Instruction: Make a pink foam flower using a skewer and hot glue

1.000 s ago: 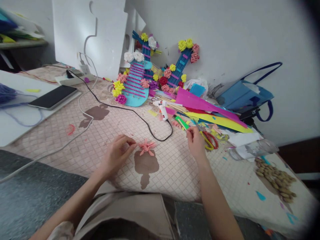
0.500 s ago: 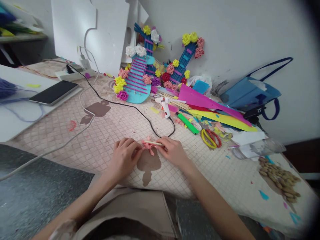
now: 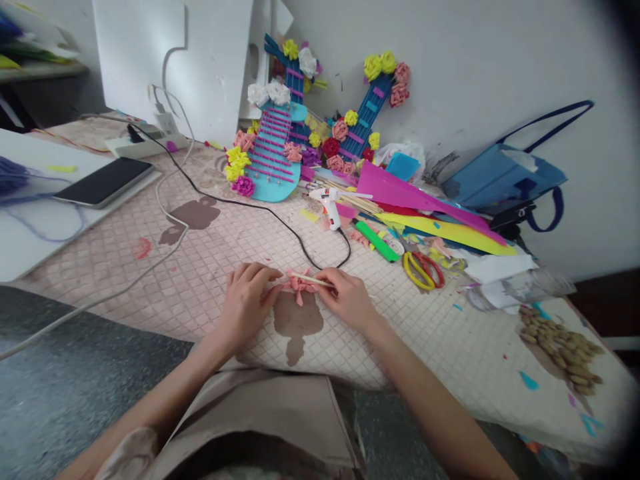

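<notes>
Between my two hands, over the tablecloth, is a small pink paper flower (image 3: 300,287) with strips sticking out. My left hand (image 3: 249,293) is closed, thumb and fingers pinching the flower's pale left end. A thin wooden stick (image 3: 311,279) lies across the top of the flower, and the fingers of my right hand (image 3: 346,298) are closed on its right end. Beyond my hands a white glue gun (image 3: 329,208) rests on the table, its black cord looping close to my right hand.
Scissors (image 3: 423,270) and a green cutter (image 3: 377,241) lie right of the glue gun. Behind are coloured sheets (image 3: 415,203) and flower-trimmed craft pieces (image 3: 273,157). A phone (image 3: 105,182) is at left, a grey cable (image 3: 125,293) crosses the table, and shelled nuts (image 3: 560,350) lie at right.
My left hand has drawn slightly left, and a pale end of the pink flower now shows at its fingertips. My right hand still holds the stick. The view has shifted a little.
</notes>
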Tool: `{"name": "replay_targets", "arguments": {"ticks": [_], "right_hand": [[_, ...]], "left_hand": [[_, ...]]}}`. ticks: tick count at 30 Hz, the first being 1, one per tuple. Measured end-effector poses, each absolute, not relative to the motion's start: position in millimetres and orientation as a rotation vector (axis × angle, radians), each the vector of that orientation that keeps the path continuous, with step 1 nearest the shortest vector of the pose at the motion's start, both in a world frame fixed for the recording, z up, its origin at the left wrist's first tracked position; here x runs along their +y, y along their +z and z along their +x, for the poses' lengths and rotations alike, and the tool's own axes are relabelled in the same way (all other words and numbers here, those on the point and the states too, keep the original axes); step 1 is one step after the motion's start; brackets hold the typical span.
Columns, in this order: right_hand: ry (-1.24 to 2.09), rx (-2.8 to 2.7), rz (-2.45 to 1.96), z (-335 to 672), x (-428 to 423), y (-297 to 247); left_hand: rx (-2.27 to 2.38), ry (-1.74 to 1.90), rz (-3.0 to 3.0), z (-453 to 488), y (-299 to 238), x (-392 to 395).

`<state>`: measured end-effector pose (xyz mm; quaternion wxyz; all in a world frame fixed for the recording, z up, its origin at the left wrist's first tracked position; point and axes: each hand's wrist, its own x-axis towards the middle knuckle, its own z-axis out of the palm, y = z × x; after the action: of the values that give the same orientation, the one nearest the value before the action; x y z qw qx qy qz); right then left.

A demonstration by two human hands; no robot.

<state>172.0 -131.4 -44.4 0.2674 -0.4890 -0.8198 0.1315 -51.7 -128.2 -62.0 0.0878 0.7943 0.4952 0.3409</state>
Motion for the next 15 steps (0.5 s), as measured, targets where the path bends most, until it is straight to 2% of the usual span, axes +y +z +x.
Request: {"name": "replay_targets", "arguments": {"ticks": [5, 11, 15], "right_hand": [[0.311, -2.119, -1.378, 176.9, -131.2, -42.2], [0.315, -2.088, -1.409, 178.7, -130.9, -44.1], [0.345, -2.068, -1.392, 178.5, -131.3, -43.5]], "left_hand": [[1.366, 1.253, 2.437, -46.5, -57.2, -142.5], [1.503, 0.932, 2.513, -25.6, -53.8, -158.0], [1.628, 0.858, 2.542, -23.6, -55.4, -156.1]]}}
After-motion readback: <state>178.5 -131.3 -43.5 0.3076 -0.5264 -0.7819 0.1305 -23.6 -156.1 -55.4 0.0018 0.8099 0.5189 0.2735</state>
